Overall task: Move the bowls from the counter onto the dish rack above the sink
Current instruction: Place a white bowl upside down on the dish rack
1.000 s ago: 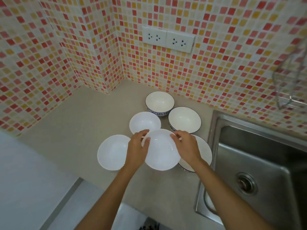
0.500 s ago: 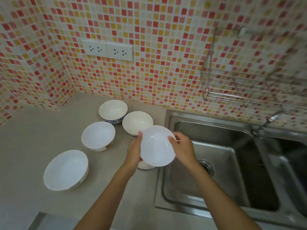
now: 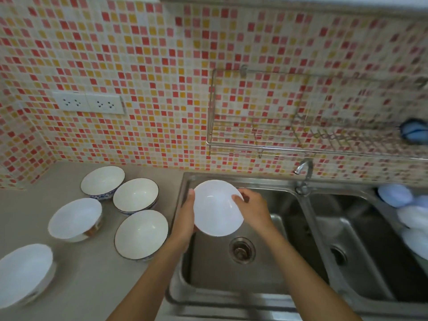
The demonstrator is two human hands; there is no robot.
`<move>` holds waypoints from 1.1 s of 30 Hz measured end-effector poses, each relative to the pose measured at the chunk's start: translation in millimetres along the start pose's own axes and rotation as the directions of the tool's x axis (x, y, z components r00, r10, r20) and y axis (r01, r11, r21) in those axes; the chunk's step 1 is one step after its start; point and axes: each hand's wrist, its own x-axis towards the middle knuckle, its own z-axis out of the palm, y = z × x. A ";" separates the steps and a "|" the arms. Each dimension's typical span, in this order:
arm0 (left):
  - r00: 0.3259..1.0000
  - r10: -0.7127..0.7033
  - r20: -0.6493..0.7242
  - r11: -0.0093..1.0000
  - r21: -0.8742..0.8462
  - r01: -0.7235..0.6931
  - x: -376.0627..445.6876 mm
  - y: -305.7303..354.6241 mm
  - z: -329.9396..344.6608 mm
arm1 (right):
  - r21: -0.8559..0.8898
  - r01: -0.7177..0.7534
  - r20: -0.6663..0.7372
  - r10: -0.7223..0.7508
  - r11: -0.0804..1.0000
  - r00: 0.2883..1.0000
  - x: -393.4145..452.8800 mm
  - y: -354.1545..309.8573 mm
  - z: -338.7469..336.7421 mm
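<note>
both hands, left hand (image 3: pixel 185 218) and right hand (image 3: pixel 254 210), grip the white bowl (image 3: pixel 217 208) by opposite rims over the sink (image 3: pixel 231 274); the dish rack (image 3: pixel 289 144) lies up and right, nearer the right hand.

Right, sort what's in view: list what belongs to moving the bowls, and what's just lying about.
Part of the job:
- plain white bowl held over the sink by the left hand and right hand
- five white bowls on the counter, e.g. the dark-rimmed one
- wall-mounted wire dish rack

Just lying about:
- white wall sockets
- chrome tap
- pale blue items beside the sink
</note>
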 end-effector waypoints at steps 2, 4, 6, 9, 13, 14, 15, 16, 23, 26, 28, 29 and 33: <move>1.000 0.030 0.002 0.999 -0.017 -0.030 3.8 5.8 12.9 | 0.034 0.054 -0.066 -0.052 0.998 0.997 3.8 -3.4 -21.9; 0.997 0.078 0.017 0.996 -0.045 -0.077 4.9 14.9 28.2 | 0.034 0.160 -0.181 -0.151 0.987 0.972 10.7 -6.6 -46.3; 0.989 0.130 0.075 0.986 -0.118 -0.120 3.8 27.4 46.5 | -0.021 0.255 -0.289 -0.250 0.967 0.924 20.8 -8.8 -72.0; 0.971 0.227 0.076 0.970 -0.111 -0.218 -4.7 47.9 71.4 | -0.162 0.300 -0.364 -0.339 0.940 0.868 41.7 -8.3 -106.7; 0.938 0.346 0.038 0.933 -0.116 -0.339 -6.8 73.0 97.1 | -0.504 0.241 -0.289 -0.425 0.829 0.858 78.8 16.0 -138.0; 0.929 0.367 0.034 0.927 -0.100 -0.363 -6.5 80.7 105.1 | -0.577 0.210 -0.268 -0.425 0.790 0.865 86.5 25.7 -143.1; 0.915 0.404 0.022 0.913 -0.078 -0.401 -7.4 87.7 113.2 | -0.630 0.180 -0.254 -0.420 0.755 0.871 92.3 35.4 -146.5; 0.891 0.454 0.019 0.891 -0.041 -0.453 -5.0 94.3 121.1 | -0.667 0.163 -0.243 -0.419 0.727 0.875 95.9 43.8 -147.9; 0.660 0.739 0.136 0.581 0.369 -0.726 14.1 136.8 180.1 | -0.710 0.140 -0.316 -0.491 0.690 0.812 103.5 57.1 -136.9; 0.552 0.790 0.266 0.358 0.531 -0.768 43.0 146.8 199.1 | -0.717 0.143 -0.349 -0.529 0.682 0.773 102.8 58.3 -135.7; 0.508 0.788 0.348 0.216 0.616 -0.757 58.1 146.9 212.0 | -0.717 0.148 -0.367 -0.549 0.682 0.751 104.7 59.9 -134.2; 0.484 0.778 0.400 0.141 0.639 -0.756 63.7 146.0 218.1 | -0.705 0.159 -0.381 -0.559 0.691 0.737 106.1 61.0 -133.1; 0.425 0.656 0.624 -0.200 0.687 -0.698 96.5 136.2 228.3 | -0.654 0.242 -0.445 -0.624 0.716 0.643 112.5 69.8 -128.8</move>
